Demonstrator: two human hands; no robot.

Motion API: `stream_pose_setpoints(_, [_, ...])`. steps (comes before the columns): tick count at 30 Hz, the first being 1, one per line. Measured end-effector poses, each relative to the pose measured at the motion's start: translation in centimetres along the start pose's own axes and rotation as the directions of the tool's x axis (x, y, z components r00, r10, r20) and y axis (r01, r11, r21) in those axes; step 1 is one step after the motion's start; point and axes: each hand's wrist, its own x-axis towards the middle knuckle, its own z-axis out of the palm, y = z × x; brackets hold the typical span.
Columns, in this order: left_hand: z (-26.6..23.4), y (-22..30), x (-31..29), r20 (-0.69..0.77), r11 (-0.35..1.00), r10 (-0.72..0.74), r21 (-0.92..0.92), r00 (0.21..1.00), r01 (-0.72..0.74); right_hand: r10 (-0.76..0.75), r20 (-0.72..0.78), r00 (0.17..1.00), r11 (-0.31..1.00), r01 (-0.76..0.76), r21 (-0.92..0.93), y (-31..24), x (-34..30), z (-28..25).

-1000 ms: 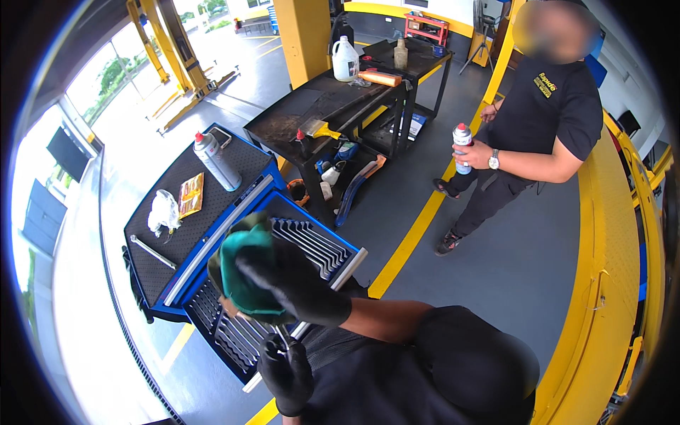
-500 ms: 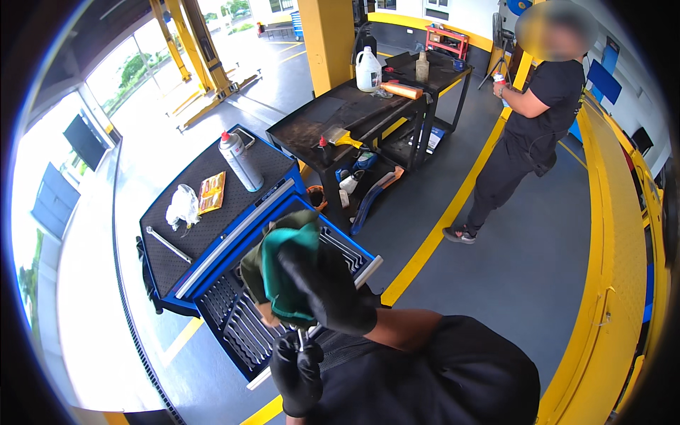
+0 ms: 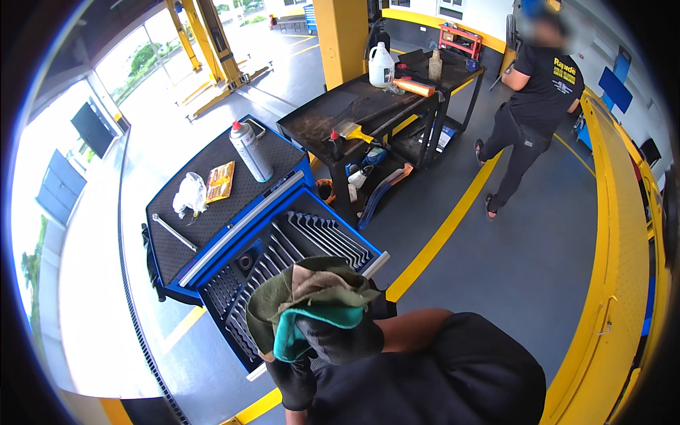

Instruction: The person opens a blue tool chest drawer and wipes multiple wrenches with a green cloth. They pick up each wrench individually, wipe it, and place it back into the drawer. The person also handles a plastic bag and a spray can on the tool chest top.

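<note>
My right hand (image 3: 343, 340), black-gloved, is closed on a bundle of cloth rags (image 3: 270, 297) in olive, teal and beige. Just below it is my left hand (image 3: 294, 381), also gloved in black, drawn in against the rags. Its fingers are largely covered, and whatever they hold is hidden. Both hands are over the near edge of an open tool drawer (image 3: 374, 265). Several wrenches (image 3: 322, 230) lie in rows inside, partly covered by the rags.
On the blue tool cabinet's top (image 3: 177, 237) are a spray can (image 3: 251, 154), a ratchet-like tool (image 3: 174, 232), a yellow packet (image 3: 220, 181) and crumpled plastic (image 3: 190, 195). A dark workbench (image 3: 312, 124) holds a white jug (image 3: 381, 66) and a brush (image 3: 352, 131). Another person (image 3: 528, 106) stands at right.
The rags and my right hand have shifted right and down, uncovering more wrenches. A metal shank seen at my left fingers is now hidden. The other person has turned away and stepped.
</note>
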Motion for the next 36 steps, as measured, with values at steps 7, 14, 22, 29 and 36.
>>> stream_pose_setpoints(7, [-0.6, 0.8, 0.3, 0.245, 0.978, -0.089, -0.161, 0.965, 0.131, 0.312, -0.303, 0.901, 0.942, -0.251, 0.222, 0.3, 3.3, -0.4])
stream_pose_setpoints(14, [0.4, 1.1, 0.2, 0.017, 0.998, -0.020, 0.060, 1.000, 0.019, 0.081, -0.118, 0.990, 0.996, -0.086, -0.032, 0.5, 2.0, 2.0])
stream_pose_setpoints(22, [-0.6, -0.1, 0.7, 0.189, 0.996, 0.020, -0.092, 0.982, -0.003, 0.545, -0.142, 0.827, 0.839, -0.538, 0.087, -0.4, 3.9, 0.6])
stream_pose_setpoints(29, [0.3, 0.5, 1.0, -0.065, 0.979, -0.053, -0.198, 0.996, 0.039, 0.270, -0.138, 0.953, 0.963, -0.265, 0.051, 0.9, 3.0, 1.7])
stream_pose_setpoints(36, [-1.0, -0.7, -0.8, -0.088, 0.982, -0.070, -0.182, 0.994, 0.054, -0.091, 0.010, 0.996, 0.964, 0.090, -0.250, 0.3, 1.7, 2.1])
